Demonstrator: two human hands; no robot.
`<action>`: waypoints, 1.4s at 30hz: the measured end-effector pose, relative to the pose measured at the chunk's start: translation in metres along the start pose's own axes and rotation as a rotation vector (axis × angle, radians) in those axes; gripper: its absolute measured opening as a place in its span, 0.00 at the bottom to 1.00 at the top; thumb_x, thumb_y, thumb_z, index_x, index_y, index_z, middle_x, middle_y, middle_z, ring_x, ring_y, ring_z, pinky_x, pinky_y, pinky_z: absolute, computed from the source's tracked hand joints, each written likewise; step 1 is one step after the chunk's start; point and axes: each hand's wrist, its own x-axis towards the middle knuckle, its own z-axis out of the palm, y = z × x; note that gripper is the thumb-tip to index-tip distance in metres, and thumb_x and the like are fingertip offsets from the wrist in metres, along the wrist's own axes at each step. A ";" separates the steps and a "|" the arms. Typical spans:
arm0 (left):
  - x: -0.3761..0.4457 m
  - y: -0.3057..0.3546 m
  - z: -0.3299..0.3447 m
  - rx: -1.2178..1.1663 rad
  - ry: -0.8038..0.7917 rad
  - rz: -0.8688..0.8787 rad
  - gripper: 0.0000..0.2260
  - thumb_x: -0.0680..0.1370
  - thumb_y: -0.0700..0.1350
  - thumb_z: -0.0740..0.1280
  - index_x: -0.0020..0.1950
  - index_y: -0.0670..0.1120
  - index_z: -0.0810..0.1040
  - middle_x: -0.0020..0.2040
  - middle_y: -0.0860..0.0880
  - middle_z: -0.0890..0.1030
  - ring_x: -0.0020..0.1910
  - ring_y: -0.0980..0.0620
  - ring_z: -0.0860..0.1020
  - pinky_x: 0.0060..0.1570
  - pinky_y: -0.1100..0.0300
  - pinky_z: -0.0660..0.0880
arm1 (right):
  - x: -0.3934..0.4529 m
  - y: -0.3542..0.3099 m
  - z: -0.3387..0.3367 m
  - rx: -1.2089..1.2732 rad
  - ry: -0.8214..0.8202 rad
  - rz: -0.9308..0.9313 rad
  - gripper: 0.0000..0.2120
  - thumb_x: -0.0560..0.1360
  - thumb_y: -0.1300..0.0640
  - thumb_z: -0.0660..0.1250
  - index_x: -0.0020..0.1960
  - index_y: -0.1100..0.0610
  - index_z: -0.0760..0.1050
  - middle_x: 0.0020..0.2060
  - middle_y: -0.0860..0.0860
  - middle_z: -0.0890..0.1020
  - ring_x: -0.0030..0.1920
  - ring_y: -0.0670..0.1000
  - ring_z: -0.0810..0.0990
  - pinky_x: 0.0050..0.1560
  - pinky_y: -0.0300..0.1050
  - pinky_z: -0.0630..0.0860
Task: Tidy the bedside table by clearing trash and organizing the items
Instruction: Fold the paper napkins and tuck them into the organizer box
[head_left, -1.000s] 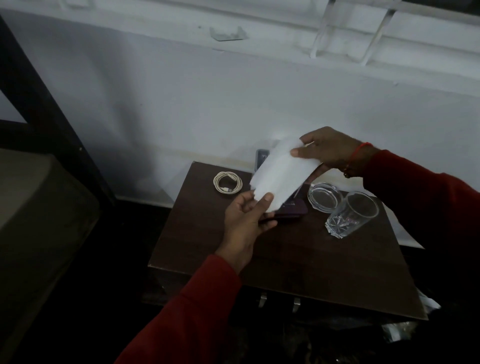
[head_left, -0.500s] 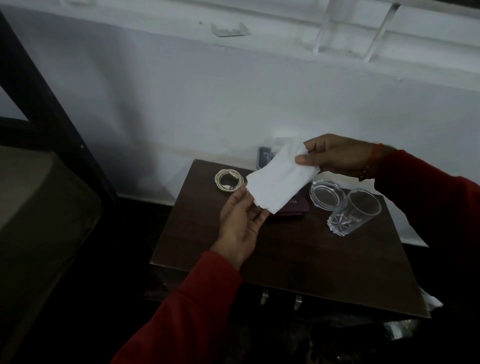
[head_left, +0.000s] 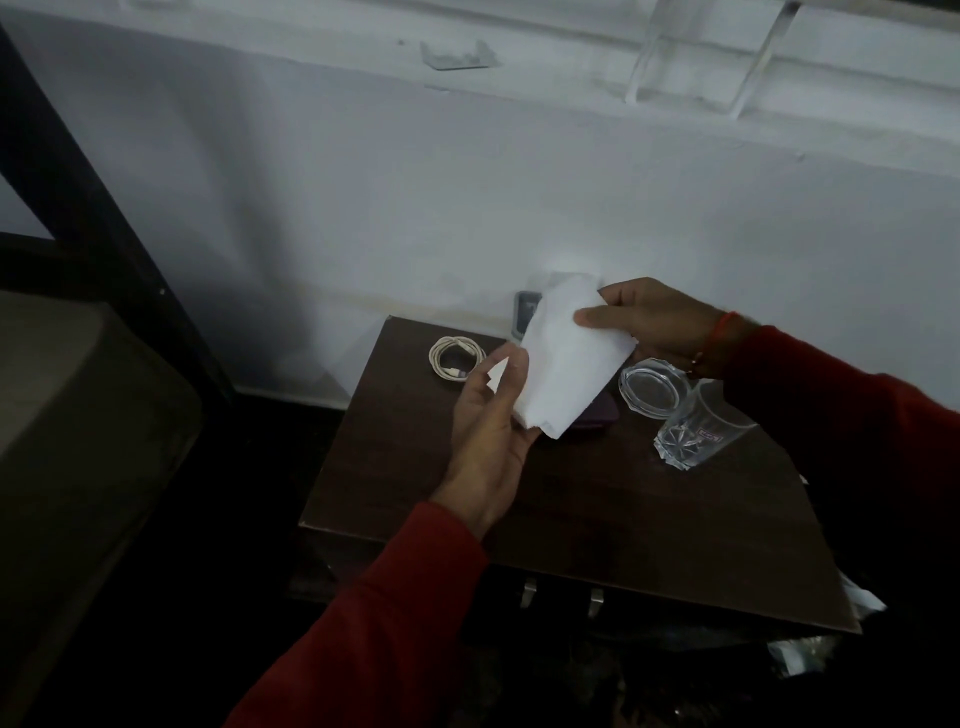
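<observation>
Both hands are folding the white paper (head_left: 566, 358) smaller above the table (head_left: 597, 499): right hand (head_left: 649, 322) pinching its top, left hand (head_left: 488, 421) gripping the bottom, probably for binning.

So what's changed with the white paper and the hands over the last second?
The left hand shifted its hold: a second ago its thumb sat on the front of the white paper, now its fingers wrap the left edge, a small corner poking between them. The right hand keeps pinching the top, and the paper stands steeper. The coiled cable, glass lid and tumbler stayed put.
</observation>
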 end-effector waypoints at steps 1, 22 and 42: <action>0.000 -0.001 -0.001 0.000 -0.019 0.008 0.30 0.69 0.53 0.75 0.69 0.45 0.77 0.64 0.45 0.83 0.62 0.45 0.83 0.55 0.46 0.83 | 0.000 0.000 0.003 -0.008 0.018 -0.002 0.12 0.78 0.57 0.68 0.54 0.67 0.79 0.48 0.62 0.83 0.41 0.54 0.84 0.44 0.51 0.82; 0.001 0.008 -0.007 -0.095 0.113 -0.044 0.31 0.73 0.62 0.69 0.73 0.51 0.71 0.68 0.44 0.79 0.66 0.44 0.79 0.69 0.48 0.73 | -0.019 0.017 0.034 0.736 0.132 -0.276 0.18 0.72 0.67 0.69 0.62 0.62 0.77 0.56 0.57 0.85 0.56 0.56 0.84 0.57 0.53 0.82; -0.005 0.003 -0.006 -0.080 -0.126 0.013 0.23 0.77 0.50 0.72 0.71 0.47 0.77 0.65 0.39 0.82 0.64 0.39 0.81 0.61 0.37 0.78 | -0.054 -0.001 0.073 -0.003 -0.016 -0.355 0.08 0.80 0.56 0.66 0.57 0.53 0.81 0.51 0.51 0.85 0.50 0.49 0.85 0.48 0.42 0.81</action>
